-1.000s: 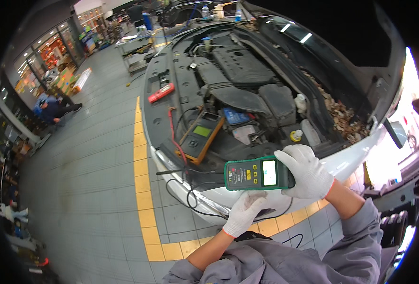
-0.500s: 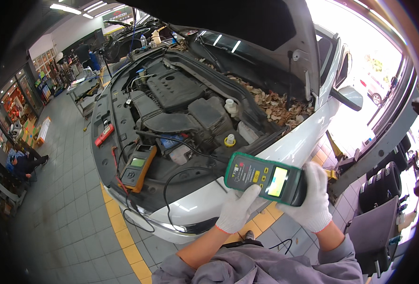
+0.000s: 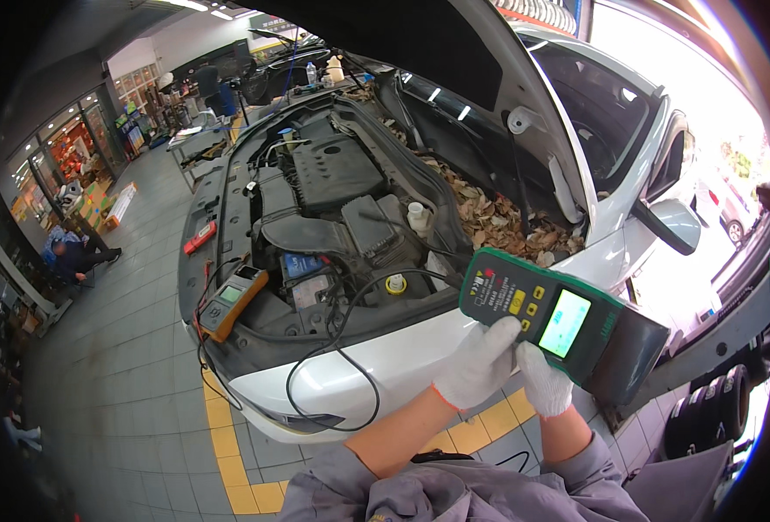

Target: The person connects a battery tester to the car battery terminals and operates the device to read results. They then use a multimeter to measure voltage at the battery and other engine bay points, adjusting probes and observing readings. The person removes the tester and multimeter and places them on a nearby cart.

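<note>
A green-edged black handheld meter (image 3: 524,306) with a lit screen is held up in front of the car's front wing. My left hand (image 3: 482,361), in a white knit glove, grips its lower edge, the thumb lying by the yellow buttons. My right hand (image 3: 545,380), gloved alike, is closed on the same edge below the screen; its fingers are partly hidden behind the meter. From the meter's left end a black cable (image 3: 376,285) appears to run into the engine bay. An orange-and-grey multimeter (image 3: 233,300) rests on the bay's front edge, with leads beside it.
The white car's bonnet (image 3: 420,52) stands raised over the engine (image 3: 337,170). Dry leaves (image 3: 493,209) fill the windscreen trough. A red tool (image 3: 200,237) lies on the front panel. Stacked tyres (image 3: 706,413) stand at right; a person (image 3: 85,257) sits far left.
My right hand has moved from the meter's right end to its lower edge, beside my left hand. The meter has shifted right and tilted slightly; the view has turned too.
</note>
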Demonstrator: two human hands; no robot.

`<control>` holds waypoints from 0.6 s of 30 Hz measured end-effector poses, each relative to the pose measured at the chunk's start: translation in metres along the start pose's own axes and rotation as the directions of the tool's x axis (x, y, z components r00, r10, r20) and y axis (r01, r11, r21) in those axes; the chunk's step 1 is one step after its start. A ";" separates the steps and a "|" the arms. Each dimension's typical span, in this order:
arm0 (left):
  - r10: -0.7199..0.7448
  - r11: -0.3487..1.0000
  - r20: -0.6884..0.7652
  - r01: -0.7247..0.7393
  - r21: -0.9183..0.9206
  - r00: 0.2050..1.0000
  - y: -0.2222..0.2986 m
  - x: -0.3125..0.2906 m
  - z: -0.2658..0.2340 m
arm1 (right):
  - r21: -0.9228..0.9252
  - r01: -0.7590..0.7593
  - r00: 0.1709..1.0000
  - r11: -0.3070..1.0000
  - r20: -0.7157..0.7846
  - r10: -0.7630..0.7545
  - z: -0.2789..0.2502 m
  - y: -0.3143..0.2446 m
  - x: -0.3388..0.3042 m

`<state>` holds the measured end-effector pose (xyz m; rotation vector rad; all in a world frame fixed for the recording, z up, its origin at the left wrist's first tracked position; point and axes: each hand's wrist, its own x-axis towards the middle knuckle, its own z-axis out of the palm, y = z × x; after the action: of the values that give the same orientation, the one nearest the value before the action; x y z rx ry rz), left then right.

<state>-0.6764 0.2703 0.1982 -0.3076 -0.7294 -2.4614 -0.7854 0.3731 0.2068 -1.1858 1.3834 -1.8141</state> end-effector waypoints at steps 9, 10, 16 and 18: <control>0.188 0.161 0.168 -0.199 0.967 0.968 0.153 -0.043 0.026 | -0.442 0.656 0.755 0.612 0.380 -0.534 0.035 -0.077 0.142; 0.370 0.148 0.147 -0.214 0.966 0.918 0.169 -0.040 0.027 | -0.465 0.789 0.610 0.401 0.519 -0.599 0.044 -0.088 0.158; 0.379 0.128 -0.185 0.147 0.981 0.907 0.254 0.001 -0.004 | -0.373 0.769 0.569 0.519 0.770 -0.289 0.127 -0.132 0.222; 0.470 -0.172 -0.128 0.232 0.957 0.874 0.273 0.013 -0.020 | -0.352 0.777 0.533 0.522 0.809 -0.247 0.151 -0.132 0.239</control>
<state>-0.5340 0.0617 0.3044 0.8190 -1.9766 -0.8658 -0.7489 0.1456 0.4166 -2.6696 1.2816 -0.8615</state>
